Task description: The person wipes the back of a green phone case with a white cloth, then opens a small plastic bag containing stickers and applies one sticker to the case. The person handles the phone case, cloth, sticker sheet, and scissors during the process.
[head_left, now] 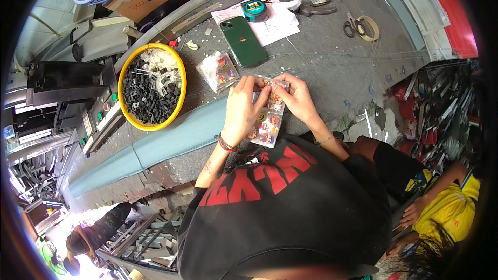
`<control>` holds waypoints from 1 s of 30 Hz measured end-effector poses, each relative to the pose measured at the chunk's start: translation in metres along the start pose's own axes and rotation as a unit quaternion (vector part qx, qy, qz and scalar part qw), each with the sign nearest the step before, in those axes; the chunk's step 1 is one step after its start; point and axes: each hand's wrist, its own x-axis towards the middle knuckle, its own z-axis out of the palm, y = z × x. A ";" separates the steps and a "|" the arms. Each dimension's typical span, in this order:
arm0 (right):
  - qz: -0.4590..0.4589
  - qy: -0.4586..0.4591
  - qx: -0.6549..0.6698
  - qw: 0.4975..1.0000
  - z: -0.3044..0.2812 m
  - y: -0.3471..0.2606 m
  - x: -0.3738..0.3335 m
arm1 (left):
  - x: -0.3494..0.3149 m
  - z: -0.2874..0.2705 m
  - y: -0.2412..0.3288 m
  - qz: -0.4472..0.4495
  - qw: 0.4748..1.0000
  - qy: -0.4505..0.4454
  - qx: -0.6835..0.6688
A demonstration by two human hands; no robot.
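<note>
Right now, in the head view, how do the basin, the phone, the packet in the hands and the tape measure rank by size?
Largest to smallest:
1. Basin
2. Phone and packet, unranked: they look close, and the packet is partly covered
3. Tape measure

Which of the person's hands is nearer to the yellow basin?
Left: the left hand is to the right of the yellow basin; the right hand is farther to the right.
</note>
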 end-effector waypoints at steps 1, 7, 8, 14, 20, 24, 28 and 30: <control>-0.005 0.003 -0.014 1.000 -0.001 -0.002 -0.002 | 0.000 0.000 0.000 -0.006 1.000 -0.005 -0.025; -0.062 0.019 -0.083 0.995 0.001 -0.008 -0.009 | -0.001 0.004 0.002 -0.027 0.996 -0.036 -0.080; -0.070 0.008 -0.081 0.994 0.000 -0.008 -0.010 | -0.002 0.005 0.002 -0.021 0.996 -0.032 -0.084; -0.145 -0.022 -0.086 0.985 0.001 -0.013 -0.009 | -0.005 0.006 -0.001 -0.004 0.999 -0.022 -0.029; -0.208 0.012 -0.137 0.968 0.004 -0.011 -0.004 | 0.003 0.004 0.006 0.009 0.998 -0.055 0.041; -0.213 0.011 -0.117 0.970 0.008 -0.005 -0.007 | 0.000 0.005 0.010 0.013 0.998 -0.062 0.027; -0.200 0.016 -0.116 0.973 0.011 -0.009 -0.011 | -0.002 0.006 0.011 0.088 0.994 -0.024 0.061; -0.193 0.019 -0.127 0.973 0.010 -0.013 -0.012 | 0.000 0.006 0.010 0.071 0.996 -0.040 0.046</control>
